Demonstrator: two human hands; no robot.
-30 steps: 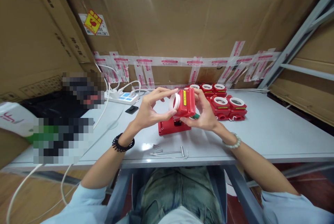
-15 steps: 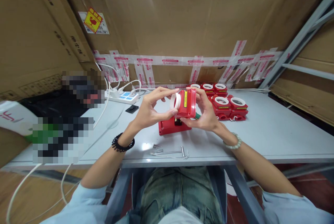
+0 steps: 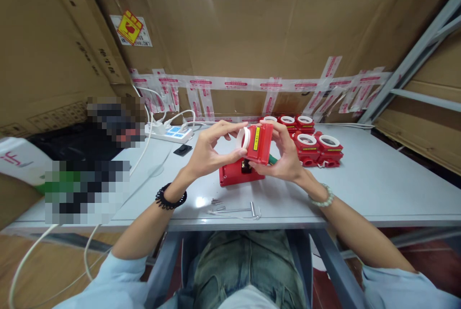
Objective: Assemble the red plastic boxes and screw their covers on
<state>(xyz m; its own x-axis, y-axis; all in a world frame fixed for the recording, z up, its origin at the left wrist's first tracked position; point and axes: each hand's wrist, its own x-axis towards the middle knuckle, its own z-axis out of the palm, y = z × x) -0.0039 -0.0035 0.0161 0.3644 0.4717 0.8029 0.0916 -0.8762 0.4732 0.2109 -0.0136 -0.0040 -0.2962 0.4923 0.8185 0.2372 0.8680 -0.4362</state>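
Observation:
Both hands hold a red housing (image 3: 262, 145) with a yellow label, tilted on its side above the table. Around its white ring (image 3: 245, 139), on the left, the fingers and thumb of my left hand (image 3: 207, 153) are closed. My right hand (image 3: 284, 155) grips the housing's right side, thumb underneath. Below lies a red base (image 3: 232, 174) with a dark block (image 3: 246, 166) on it, partly covered by the housing and right hand. Something green (image 3: 272, 160) shows beside the right hand. Several screws (image 3: 216, 201) and a metal T-handle tool (image 3: 237, 210) lie nearer the table edge.
More red housings with white rings (image 3: 329, 141) stand in rows at the back right. A white power strip (image 3: 176, 133) with plugs and a small black piece (image 3: 182, 150) lie to the left. White cables (image 3: 142, 155) run down the left side. Cardboard (image 3: 230, 21) walls the back.
The red housing has turned slightly in my hands, so its label leans more and more of its right side shows. My hands keep nearly the same place and grip.

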